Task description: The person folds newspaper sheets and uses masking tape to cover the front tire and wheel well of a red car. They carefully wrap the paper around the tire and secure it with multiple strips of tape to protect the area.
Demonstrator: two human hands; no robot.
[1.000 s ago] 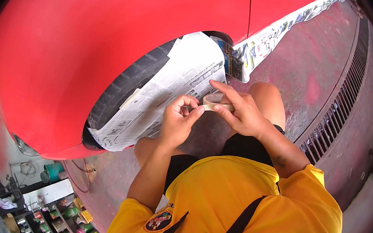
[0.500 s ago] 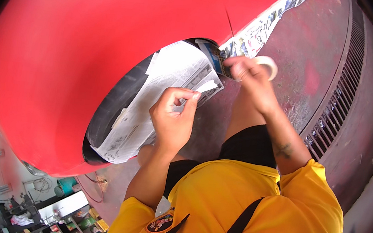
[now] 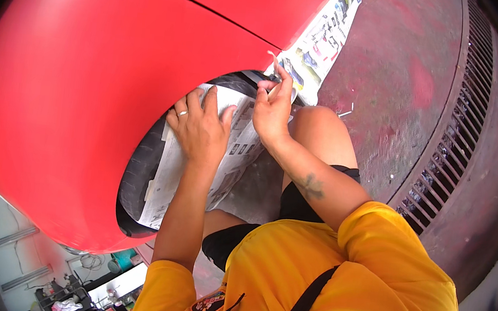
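My left hand lies with its fingers spread on a newspaper sheet that covers much of the tire. Its fingertips reach the lip of the red car fender's wheel arch. My right hand is raised at the right end of the arch, fingers bent, the index finger pointing up. A pale roll of tape shows only as a rim behind that hand, seemingly held in it. By its fingertips, a short whitish tape strip curls up against the red panel.
More printed paper runs along the car's lower edge. On the stained floor lie small white scraps, and a metal drain grate curves past on the right. At lower left stand a teal bucket and a cluttered bench.
My left hand went from pinching a white tape strip in the air to lying spread on the newspaper. My right hand moved left, to the arch's end. The view shifted, showing a panel seam.
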